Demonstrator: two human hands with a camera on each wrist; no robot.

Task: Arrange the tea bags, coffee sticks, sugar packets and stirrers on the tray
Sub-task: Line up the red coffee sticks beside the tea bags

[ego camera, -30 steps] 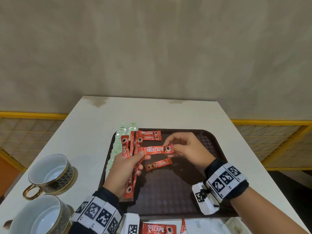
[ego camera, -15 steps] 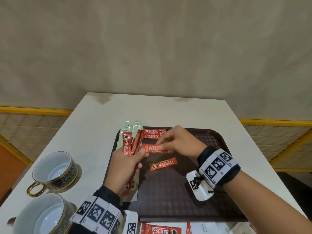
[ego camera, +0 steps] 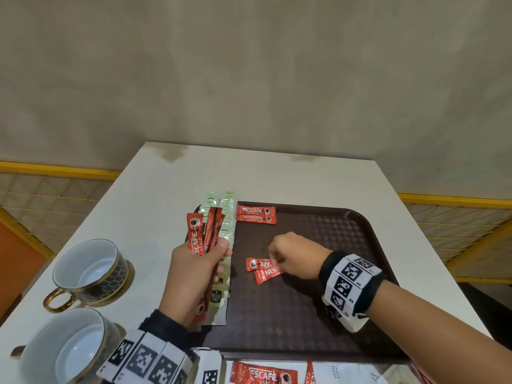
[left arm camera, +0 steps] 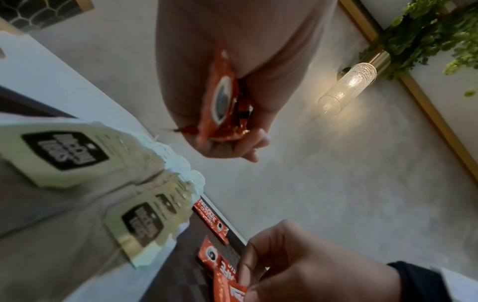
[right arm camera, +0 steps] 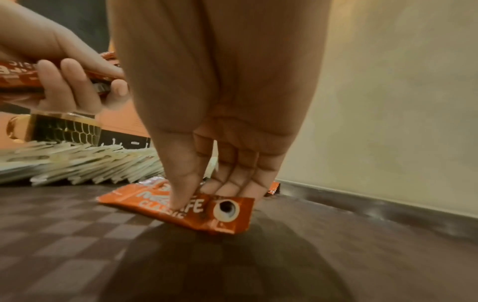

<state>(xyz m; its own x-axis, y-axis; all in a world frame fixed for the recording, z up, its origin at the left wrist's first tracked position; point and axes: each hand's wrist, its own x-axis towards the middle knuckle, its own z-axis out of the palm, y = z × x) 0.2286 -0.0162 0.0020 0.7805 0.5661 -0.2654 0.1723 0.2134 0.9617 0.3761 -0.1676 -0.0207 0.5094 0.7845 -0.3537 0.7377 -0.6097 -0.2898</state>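
Note:
A dark brown tray [ego camera: 332, 273] lies on the white table. My left hand [ego camera: 219, 250] grips a bundle of red coffee sticks [ego camera: 198, 236] upright over the tray's left edge, also seen in the left wrist view [left arm camera: 222, 102]. My right hand [ego camera: 277, 259] is low over the tray's middle, thumb and fingers pinching a coffee stick [right arm camera: 181, 206] that lies on the tray surface. A second loose stick [ego camera: 268, 274] lies against it. Two more sticks [ego camera: 256, 214] lie side by side at the tray's back. A row of pale green tea bags [ego camera: 228, 214] runs along the tray's left side.
Two gold-rimmed cups [ego camera: 88, 270] [ego camera: 66, 350] stand on the table at the left. More red coffee sticks [ego camera: 263, 375] and white packets [ego camera: 340, 372] lie at the table's near edge, in front of the tray. A wall stands behind the table.
My right hand drew one stick away from the left hand's bundle and lowered it onto the tray beside the loose stick. The left hand kept the bundle and tilted it upright.

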